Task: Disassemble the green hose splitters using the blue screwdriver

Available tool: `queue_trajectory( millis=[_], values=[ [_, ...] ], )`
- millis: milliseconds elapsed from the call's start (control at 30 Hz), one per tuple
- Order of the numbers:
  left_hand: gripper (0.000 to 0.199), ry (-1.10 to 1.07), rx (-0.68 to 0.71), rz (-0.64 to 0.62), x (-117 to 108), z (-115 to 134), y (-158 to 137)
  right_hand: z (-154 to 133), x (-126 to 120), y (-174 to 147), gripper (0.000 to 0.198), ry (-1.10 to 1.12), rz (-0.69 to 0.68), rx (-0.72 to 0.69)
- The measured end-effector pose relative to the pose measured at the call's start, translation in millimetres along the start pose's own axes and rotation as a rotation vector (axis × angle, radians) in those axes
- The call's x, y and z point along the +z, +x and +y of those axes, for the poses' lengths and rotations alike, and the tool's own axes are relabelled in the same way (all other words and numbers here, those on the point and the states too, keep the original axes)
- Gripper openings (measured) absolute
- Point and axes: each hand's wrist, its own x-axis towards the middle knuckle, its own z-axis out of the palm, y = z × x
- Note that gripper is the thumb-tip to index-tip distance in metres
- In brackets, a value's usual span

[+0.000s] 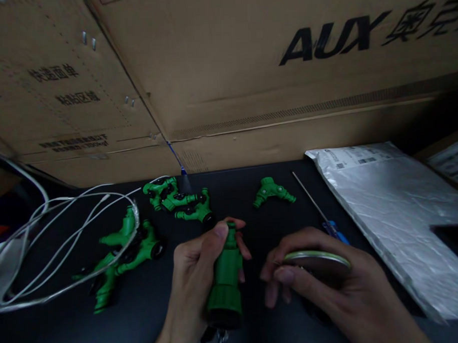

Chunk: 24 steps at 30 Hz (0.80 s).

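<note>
My left hand is closed around a green plastic hose connector, its narrow end pointing away and its wide dark end toward me. A small dark and metallic piece shows just under that wide end; I cannot tell what it is. My right hand grips a round, flat disc with a shiny yellow-green rim, between thumb and fingers. Past the hands lies a green Y-shaped hose splitter. A screwdriver with a blue handle rests just beyond my right hand.
More green splitters lie at the left, partly under looped white cables; several others are heaped farther back. A large cardboard box walls off the back. A silver padded mailer covers the right side of the black table.
</note>
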Motion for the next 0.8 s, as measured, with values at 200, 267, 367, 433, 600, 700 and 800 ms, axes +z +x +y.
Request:
queue_trajectory(
  millis=[200,267,367,433,600,700,800],
  values=[
    [0.046,-0.071,0.14,0.078,0,-5,5,4,18,-5,0.008,0.153,0.068,-0.026],
    [0.048,-0.095,0.15,0.098,1,-7,5,4,25,-8,0.013,0.133,0.082,-0.118],
    [0.051,-0.112,0.172,0.162,5,-7,1,4,33,-9,0.017,0.087,0.081,-0.26],
    [0.054,-0.096,0.176,0.193,7,-7,-3,2,37,-9,0.023,0.046,0.092,-0.328],
    [0.054,-0.09,0.2,0.175,8,-5,-9,-3,46,-7,0.025,0.018,0.145,-0.405],
    [0.047,-0.114,0.223,0.161,7,-6,-6,-5,48,-4,0.024,0.043,0.14,-0.402],
    [0.041,-0.103,0.191,0.11,4,-6,-1,-7,44,-2,0.02,0.105,0.117,-0.36]
  ],
)
